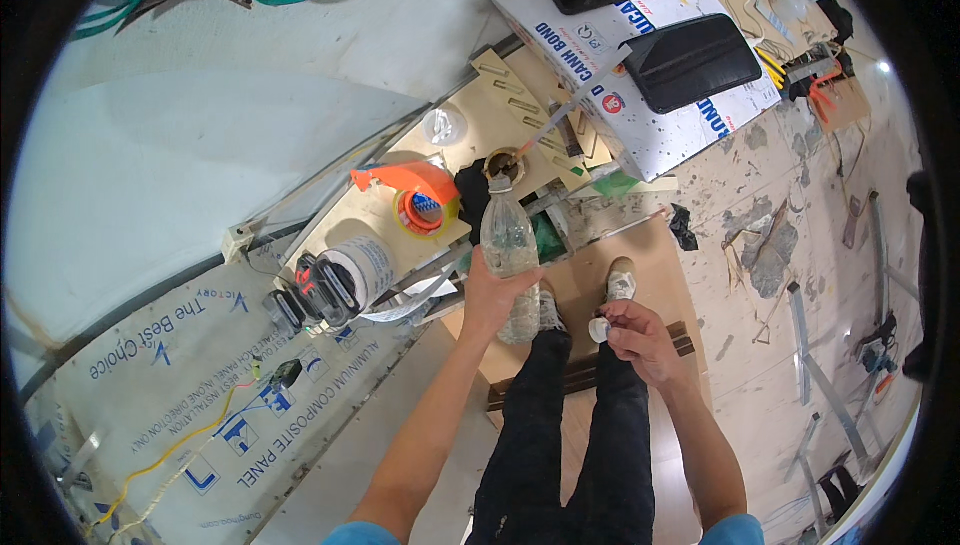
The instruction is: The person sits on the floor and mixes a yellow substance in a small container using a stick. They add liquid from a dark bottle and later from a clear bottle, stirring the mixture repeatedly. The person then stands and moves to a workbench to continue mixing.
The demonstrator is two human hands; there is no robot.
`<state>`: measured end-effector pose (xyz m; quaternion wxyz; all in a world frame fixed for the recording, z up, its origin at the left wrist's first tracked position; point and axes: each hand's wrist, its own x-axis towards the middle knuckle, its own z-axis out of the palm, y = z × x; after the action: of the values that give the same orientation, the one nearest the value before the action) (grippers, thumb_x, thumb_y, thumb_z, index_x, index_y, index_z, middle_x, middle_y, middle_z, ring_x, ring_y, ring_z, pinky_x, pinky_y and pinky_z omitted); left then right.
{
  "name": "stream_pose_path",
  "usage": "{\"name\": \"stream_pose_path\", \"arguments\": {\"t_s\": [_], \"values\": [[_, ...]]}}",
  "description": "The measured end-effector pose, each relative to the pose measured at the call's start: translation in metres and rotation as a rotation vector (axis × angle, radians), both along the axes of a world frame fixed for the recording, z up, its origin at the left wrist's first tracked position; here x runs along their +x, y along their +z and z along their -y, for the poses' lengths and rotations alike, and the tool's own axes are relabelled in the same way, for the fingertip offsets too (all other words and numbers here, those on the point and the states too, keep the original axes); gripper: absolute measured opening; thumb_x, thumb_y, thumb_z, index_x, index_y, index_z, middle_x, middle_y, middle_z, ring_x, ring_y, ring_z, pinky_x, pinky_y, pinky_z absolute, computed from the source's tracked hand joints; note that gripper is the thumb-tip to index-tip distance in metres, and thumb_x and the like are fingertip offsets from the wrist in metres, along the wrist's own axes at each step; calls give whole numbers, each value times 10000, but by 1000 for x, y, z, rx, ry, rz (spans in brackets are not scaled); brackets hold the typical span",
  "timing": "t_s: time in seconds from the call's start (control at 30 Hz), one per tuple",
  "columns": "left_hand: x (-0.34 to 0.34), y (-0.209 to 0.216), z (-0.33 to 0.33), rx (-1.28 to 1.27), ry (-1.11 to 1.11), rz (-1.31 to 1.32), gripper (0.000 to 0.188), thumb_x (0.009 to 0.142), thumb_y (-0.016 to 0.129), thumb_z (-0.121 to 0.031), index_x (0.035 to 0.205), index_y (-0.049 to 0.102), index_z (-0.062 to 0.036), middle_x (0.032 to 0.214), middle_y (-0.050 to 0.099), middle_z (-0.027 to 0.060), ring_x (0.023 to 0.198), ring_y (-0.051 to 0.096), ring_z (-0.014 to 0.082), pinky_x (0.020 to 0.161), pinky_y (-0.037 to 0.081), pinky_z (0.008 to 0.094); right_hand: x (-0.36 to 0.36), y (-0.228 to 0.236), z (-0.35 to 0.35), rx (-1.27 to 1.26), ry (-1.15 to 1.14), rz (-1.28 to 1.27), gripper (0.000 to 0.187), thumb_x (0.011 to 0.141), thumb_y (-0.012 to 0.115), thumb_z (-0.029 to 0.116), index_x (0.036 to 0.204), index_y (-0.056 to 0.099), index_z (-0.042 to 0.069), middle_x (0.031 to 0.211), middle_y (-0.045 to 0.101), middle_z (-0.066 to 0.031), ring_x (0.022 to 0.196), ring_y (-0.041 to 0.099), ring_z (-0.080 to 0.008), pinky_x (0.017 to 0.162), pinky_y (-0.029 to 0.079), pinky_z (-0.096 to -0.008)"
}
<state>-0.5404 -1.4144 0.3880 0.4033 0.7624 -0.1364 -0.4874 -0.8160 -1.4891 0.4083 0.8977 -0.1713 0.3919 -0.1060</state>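
My left hand is wrapped round a clear plastic bottle, which looks cloudy inside. The bottle's open neck points away from me and meets the near rim of a small round cup on the wooden board; whether they touch I cannot tell. A thin stick with an orange part leans at the cup, its lower end hidden. Above my right leg, my right hand pinches a small white cap. A black cloth lies left of the bottle's neck.
Left of the bottle are tape rolls, an orange piece, a white tub and black battery packs. Two dark panels rest on a white box at the back right. Metal strips and scraps litter the floor at right.
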Motion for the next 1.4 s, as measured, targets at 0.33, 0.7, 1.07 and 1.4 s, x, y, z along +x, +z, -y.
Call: {"name": "stream_pose_path", "arguments": {"t_s": [0.33,0.7,1.07,1.4], "values": [[-2,3,3,27,9,-5,775,771,931,-128,1413,508,-31,1260,684,108,1129,668,219,1018,531,379,-6,-3,4,-12,27,9,319,958,770,115,1256,668,62,1011,618,24,734,475,-39,589,331,-223],[0,0,-2,36,-15,31,764,778,921,-137,1415,514,-29,1254,679,101,1125,663,212,1010,531,374,-10,-4,6,-14,42,-17,336,951,784,125,1262,668,73,1000,623,28,727,469,-42,584,320,-219],[3,2,-6,6,-13,66,765,771,954,-247,1369,546,2,1268,717,153,1141,694,247,1015,529,372,-6,-7,1,-38,62,1,339,963,776,135,1276,665,63,1004,626,19,715,459,-41,583,325,-219],[1,-1,-11,0,-104,196,821,733,958,-208,1401,512,-39,1265,714,142,1145,685,264,1033,526,389,60,40,35,-592,-72,-170,347,954,737,-10,1288,647,18,1045,613,14,776,521,-57,631,427,-225]]}}
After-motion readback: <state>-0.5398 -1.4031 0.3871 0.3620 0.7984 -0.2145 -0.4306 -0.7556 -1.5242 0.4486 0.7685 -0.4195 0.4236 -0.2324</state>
